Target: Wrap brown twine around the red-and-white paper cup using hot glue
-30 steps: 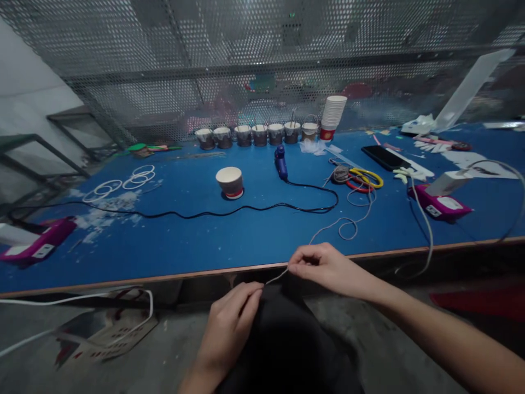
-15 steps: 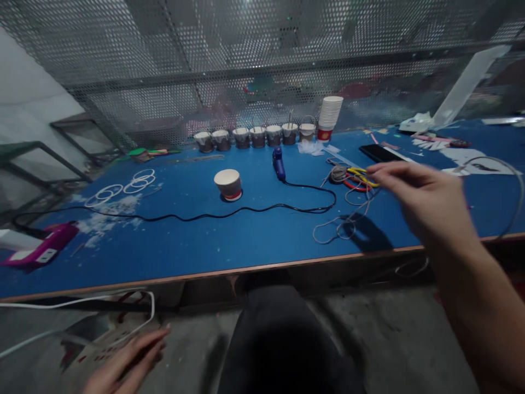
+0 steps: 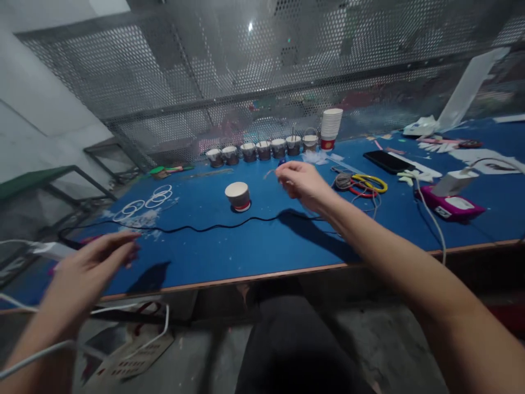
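String (image 3: 268, 173): short pale end, above the counter (image 3: 254, 241) beside the paper cup (image 3: 238, 195)
Right hand (image 3: 301, 183): grip pinched on the string
Left hand (image 3: 88, 268): blurred, fingers loosely spread, holding nothing

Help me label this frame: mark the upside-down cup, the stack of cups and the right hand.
upside-down cup (image 3: 238, 195), head view, side wall
stack of cups (image 3: 331, 127), head view, middle of the stack
right hand (image 3: 301, 182), head view, back of the hand
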The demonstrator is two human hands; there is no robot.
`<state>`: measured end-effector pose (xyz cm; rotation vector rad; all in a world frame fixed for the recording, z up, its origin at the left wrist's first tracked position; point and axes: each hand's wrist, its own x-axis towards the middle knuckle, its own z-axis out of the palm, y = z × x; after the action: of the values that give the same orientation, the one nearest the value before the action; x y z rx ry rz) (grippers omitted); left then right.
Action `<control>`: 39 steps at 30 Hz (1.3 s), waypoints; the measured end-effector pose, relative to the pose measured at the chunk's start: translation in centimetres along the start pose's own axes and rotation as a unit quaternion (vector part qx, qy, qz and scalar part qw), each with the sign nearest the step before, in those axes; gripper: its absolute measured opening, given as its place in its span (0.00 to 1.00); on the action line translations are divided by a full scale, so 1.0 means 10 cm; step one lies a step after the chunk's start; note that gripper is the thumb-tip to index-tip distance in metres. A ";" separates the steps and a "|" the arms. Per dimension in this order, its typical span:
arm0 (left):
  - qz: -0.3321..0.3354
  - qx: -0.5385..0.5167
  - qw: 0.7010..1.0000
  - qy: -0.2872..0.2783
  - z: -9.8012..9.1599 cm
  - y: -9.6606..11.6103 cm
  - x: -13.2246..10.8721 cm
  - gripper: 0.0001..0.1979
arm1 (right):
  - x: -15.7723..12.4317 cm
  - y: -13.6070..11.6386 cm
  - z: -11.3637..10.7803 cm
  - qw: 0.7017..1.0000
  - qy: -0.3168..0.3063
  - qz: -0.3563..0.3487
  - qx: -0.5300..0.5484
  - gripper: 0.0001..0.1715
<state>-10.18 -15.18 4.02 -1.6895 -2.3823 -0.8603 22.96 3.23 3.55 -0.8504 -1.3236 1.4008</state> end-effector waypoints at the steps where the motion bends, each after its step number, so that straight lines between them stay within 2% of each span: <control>1: 0.001 -0.023 0.999 -0.033 0.09 0.14 0.14 0.28 | 0.07 0.06 0.07 1.000 -0.004 0.007 -0.006 0.06; 4: 0.084 -0.070 0.988 -0.112 0.39 0.53 0.49 0.28 | 0.24 0.21 0.20 1.000 -0.002 0.020 -0.021 0.08; 5: 0.111 -0.081 0.986 -0.098 0.50 0.63 0.58 0.26 | 0.29 0.26 0.21 0.999 0.000 0.022 -0.023 0.08; 6: 0.147 -0.084 0.979 -0.117 0.61 0.72 0.66 0.25 | 0.32 0.30 0.21 0.999 0.002 0.024 -0.025 0.08; 8: 0.184 -0.094 0.974 -0.089 0.83 0.83 0.79 0.24 | 0.36 0.39 0.19 0.999 0.008 0.033 -0.028 0.07; 12: 0.216 -0.094 0.966 -0.110 1.22 0.96 0.96 0.21 | 0.38 0.52 0.14 0.998 0.013 0.062 -0.026 0.07; 15: 0.237 -0.109 0.958 -0.117 1.39 1.05 1.01 0.11 | 0.38 0.55 0.12 0.997 0.011 0.081 -0.009 0.06; 17: 0.225 -0.150 0.955 -0.124 1.43 1.07 1.03 0.07 | 0.38 0.57 0.13 0.995 0.010 0.095 0.012 0.06; 20: 0.146 -0.266 0.943 -0.136 1.41 1.04 1.05 0.09 | 0.39 0.63 0.14 0.992 0.008 0.117 0.052 0.06; 23: 0.055 -0.422 0.891 -0.157 1.37 0.97 1.04 0.10 | 0.38 0.70 0.18 0.985 0.004 0.147 0.092 0.06; 26: -0.018 -0.520 0.838 -0.163 1.37 0.94 1.00 0.09 | 0.34 0.75 0.26 0.975 -0.015 0.181 0.126 0.06; 29: -0.027 -0.551 0.816 -0.173 1.41 0.96 0.94 0.08 | 0.28 0.74 0.34 0.966 -0.042 0.201 0.154 0.04; 32: -0.008 -0.549 0.817 -0.177 1.43 0.99 0.88 0.05 | 0.23 0.73 0.40 0.962 -0.054 0.204 0.174 0.05; 39: 0.048 -0.475 0.859 -0.183 1.46 1.00 0.82 0.06 | 0.18 0.73 0.38 0.966 -0.046 0.167 0.189 0.11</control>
<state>-0.89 1.20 -1.15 -2.4269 -2.1406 -2.1035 17.48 4.53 -2.77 -0.7769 -0.9566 1.9040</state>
